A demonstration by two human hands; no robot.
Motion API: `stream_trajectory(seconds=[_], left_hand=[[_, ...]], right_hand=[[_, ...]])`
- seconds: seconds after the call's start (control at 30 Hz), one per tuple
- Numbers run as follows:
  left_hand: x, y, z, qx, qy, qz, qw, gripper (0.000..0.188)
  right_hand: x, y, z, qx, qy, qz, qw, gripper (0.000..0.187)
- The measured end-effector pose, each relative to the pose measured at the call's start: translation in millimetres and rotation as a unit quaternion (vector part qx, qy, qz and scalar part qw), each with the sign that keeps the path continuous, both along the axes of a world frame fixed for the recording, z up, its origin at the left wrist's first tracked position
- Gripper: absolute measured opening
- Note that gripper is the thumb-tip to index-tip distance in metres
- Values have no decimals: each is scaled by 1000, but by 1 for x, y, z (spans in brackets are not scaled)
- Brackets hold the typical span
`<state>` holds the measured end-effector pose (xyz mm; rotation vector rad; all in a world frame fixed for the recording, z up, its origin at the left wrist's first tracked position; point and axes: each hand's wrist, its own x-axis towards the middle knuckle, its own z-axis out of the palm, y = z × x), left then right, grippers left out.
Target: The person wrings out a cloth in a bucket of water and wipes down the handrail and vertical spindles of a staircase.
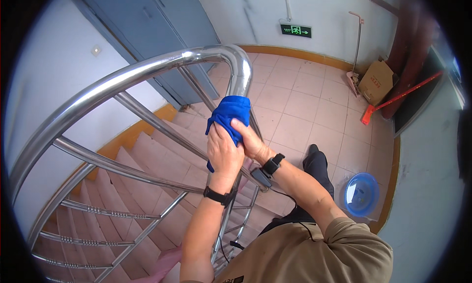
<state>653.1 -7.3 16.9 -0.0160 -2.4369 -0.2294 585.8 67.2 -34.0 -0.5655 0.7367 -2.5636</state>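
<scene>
Blue cloth [230, 110], bunched and creased, wraps the curved end of the shiny metal handrail [239, 75], one corner hanging loose. The left hand [225, 152] and right hand [251, 141] are together, clamped on it from both sides. Left of the rail, pink stairs [142, 160] drop away between bars; right of it, tiled floor [295, 101] spreads to the wall. A blue basin [371, 194] stands near the skirting; farther off, a cardboard box [376, 81] sits in the corner.
</scene>
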Motion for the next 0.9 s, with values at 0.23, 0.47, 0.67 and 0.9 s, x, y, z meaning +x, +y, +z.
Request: stream_trajectory(seconds=[0.23,0.47,0.67,0.9], left_hand=[[56,-4,-6,-37,-22,-64,997,78],[100,-41,-15,178,22,-96,979,59],[128,-60,-37,202,-72,-54,975,73],[153,-65,-51,245,-122,-13,962,81]], right_hand=[[39,-7,-27,5,-15,8,1000,65],[58,-13,2,152,33,-136,978,49],[45,-27,17,180,34,-252,950,28],[21,-33,35,346,148,-562,737,29]])
